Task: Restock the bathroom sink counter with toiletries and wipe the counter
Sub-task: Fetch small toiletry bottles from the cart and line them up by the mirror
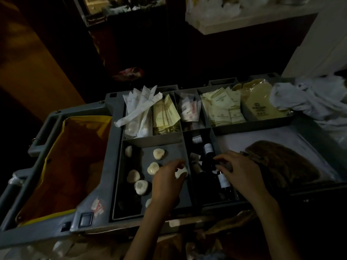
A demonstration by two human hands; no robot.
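The one head view looks forward and steeply down from above the person's forearms onto a cart (116, 139). It is near enough that the tray fills the middle of the frame and the soap (181, 172) pinched in the left hand (165, 182) shows, with the right hand (242, 173) beside it. The wide lens bows the cart's rim, and the far side sinks into dark, where what may be shelves (244, 17) lie at top right.
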